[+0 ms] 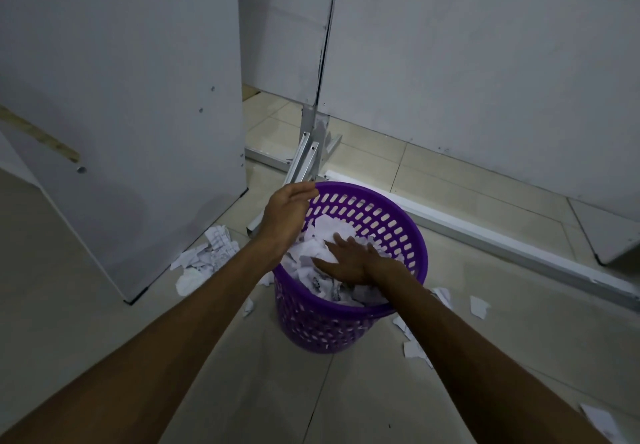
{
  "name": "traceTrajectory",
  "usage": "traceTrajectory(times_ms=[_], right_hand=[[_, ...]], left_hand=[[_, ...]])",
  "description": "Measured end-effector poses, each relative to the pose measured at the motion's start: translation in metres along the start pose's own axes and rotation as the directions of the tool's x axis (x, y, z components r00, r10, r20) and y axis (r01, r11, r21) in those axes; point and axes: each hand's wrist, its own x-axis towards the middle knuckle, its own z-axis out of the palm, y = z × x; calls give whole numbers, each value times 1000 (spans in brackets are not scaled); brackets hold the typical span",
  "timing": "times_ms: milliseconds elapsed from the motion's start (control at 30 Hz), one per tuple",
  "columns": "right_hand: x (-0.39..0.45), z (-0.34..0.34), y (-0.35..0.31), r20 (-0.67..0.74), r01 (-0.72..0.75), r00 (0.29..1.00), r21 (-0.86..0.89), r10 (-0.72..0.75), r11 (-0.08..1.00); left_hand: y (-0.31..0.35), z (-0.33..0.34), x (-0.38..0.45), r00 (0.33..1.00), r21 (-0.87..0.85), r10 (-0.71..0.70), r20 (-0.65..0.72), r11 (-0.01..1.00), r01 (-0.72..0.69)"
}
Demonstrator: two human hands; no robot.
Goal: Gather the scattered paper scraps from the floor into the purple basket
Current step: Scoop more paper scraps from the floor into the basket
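- Head view, looking down: a purple basket [349,270] with a perforated wall stood upright on pale floor tiles [346,395], close in front of the person, likely so both arms could reach it.
- The right hand [349,258] lay flat, fingers straight and spread, palm down on the paper scraps in the basket [322,236], apparently pressing the heap down to make room.
- The left hand [289,210] hovered at the basket's far left rim, fingers straight and close together, holding nothing; whether it touched the rim could not be told. It seemed placed to steady the basket or guard the pile.
- The basket looked nearly full, its paper heaped close to the rim.
- A loose pile of scraps [204,260] lay on the floor left of the basket, beside a leaning white panel [131,114].
- Several more torn pieces [479,307] lay to the right, so the task was not finished.
- A grey metal bracket [304,163] stood behind the basket.
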Motion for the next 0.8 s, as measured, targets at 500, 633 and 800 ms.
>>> traceTrajectory(times_ms=[500,633,800], right_hand=[[-83,-49,31,-835,410,533,395,136,822],[-106,-44,75,-870,418,420,439,260,795],[-150,3,149,-802,268,491,511,340,817]], left_hand=[[43,52,-14,991,-11,123,42,992,-123],[52,109,-27,965,10,210,154,977,-214],[47,206,-61,899,12,181,399,979,-202]])
